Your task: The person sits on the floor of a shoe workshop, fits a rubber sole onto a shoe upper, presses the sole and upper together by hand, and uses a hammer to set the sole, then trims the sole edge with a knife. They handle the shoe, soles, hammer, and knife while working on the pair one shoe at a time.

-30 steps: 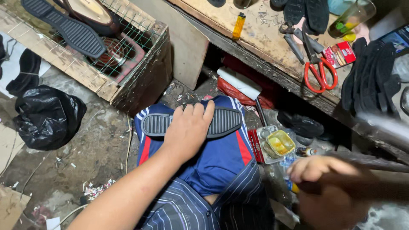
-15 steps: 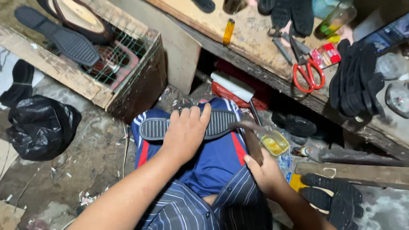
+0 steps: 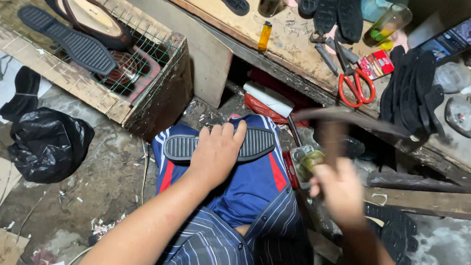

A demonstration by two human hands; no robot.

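A black ribbed shoe sole [image 3: 179, 146] lies across my knee, on blue shorts with red and white stripes. My left hand [image 3: 216, 152] presses flat on its middle, fingers spread toward the far edge. My right hand [image 3: 338, 189] is blurred, to the right of the knee, closed around the handle of a dark long tool [image 3: 353, 120]. The tool smears across the view above the hand, and I cannot make out its head. The tool is clear of the sole.
A wooden crate with wire mesh [image 3: 147, 113] at upper left holds soles and a shoe. A black plastic bag [image 3: 46, 145] sits left. The workbench [image 3: 294, 49] carries red scissors [image 3: 355, 86], a yellow lighter [image 3: 264, 36] and stacked black soles [image 3: 412, 93]. A small open tin [image 3: 306, 159] stands beside my knee.
My right hand came in from the lower right and brought the tool to the sole's right end. It has now swung up and away to the right. The left hand stayed on the sole.
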